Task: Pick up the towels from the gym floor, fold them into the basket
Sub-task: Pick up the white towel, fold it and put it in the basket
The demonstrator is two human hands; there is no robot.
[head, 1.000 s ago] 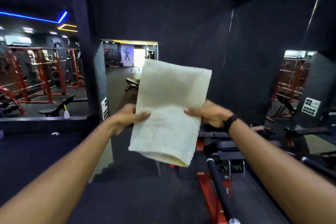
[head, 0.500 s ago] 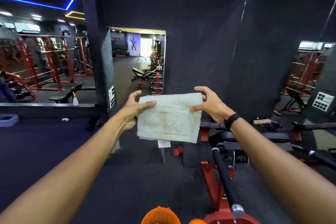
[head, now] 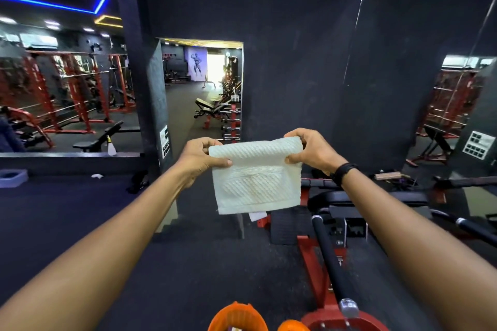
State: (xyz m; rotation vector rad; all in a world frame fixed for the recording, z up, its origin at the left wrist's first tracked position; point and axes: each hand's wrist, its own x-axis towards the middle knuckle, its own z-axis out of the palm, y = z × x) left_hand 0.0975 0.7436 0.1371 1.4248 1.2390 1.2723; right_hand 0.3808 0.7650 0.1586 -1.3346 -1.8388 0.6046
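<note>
A pale cream ribbed towel (head: 256, 179), folded into a small rectangle, hangs in the air in front of me at chest height. My left hand (head: 200, 158) pinches its upper left corner and my right hand (head: 309, 150) pinches its upper right corner, both arms stretched forward. The orange rim of the basket (head: 236, 316) shows at the bottom edge of the view, below the towel.
A red and black weight machine (head: 328, 250) with a black bar stands low on the right. A dark pillar (head: 156, 121) rises on the left, mirrors beside it showing red racks. A black wall fills the middle. Dark rubber floor (head: 67, 223) lies lower left.
The towel was folded in half from a long hanging strip into a short rectangle. Both hands shifted to its upper corners, and the view tilted down so the orange basket appeared.
</note>
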